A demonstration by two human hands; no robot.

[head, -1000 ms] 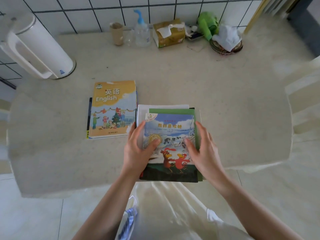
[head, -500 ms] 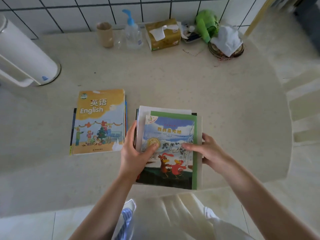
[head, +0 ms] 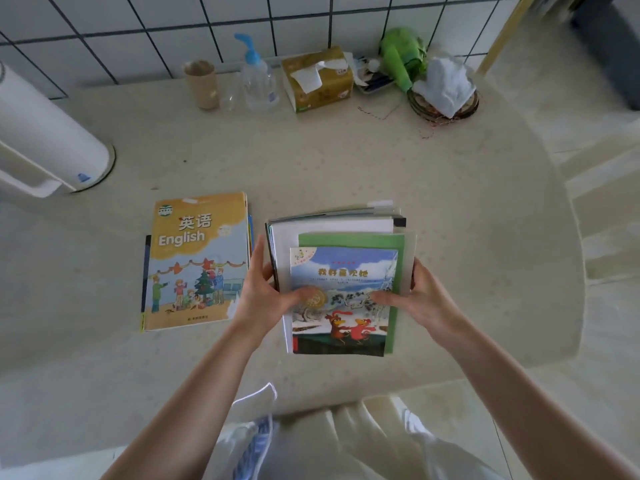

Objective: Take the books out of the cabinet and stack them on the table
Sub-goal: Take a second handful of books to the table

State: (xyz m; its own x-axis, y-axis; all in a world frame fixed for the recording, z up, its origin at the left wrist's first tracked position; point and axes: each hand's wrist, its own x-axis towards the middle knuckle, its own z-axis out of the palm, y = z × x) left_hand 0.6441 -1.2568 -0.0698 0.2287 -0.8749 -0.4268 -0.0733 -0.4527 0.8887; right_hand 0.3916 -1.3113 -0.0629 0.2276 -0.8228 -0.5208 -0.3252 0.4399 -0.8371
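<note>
Since 0.5 s ago, both hands have lifted the far end of the stack of books [head: 341, 237], so its page edges now show at the top, and the right hand has moved from the cover's middle to the stack's right edge. At the far left, a white appliance [head: 41, 133] stands on the pale table [head: 346, 161]. Next to it, toward the middle, the English textbook [head: 197, 261] lies flat on 1 or 2 thinner books, whose edges show at its left and right sides. Just beside it, the left hand [head: 263, 292] grips the left edge of the stack, with the thumb on the top cover and the fingers along the side. The top book of the stack is a picture book with 2 red birds [head: 346, 299]; below it there is a green book [head: 349, 239], then white and dark covers. The right hand [head: 420, 299] grasps the right edge of the stack, its thumb lying across the picture book. The near end of the stack is close to the table's front edge; I cannot tell if it touches the surface. Along the tiled wall stand a brown cup [head: 202, 84], a pump bottle [head: 258, 81], a tissue box [head: 317, 79], a green object [head: 403, 55] and a basket with white cloth [head: 445, 95].
</note>
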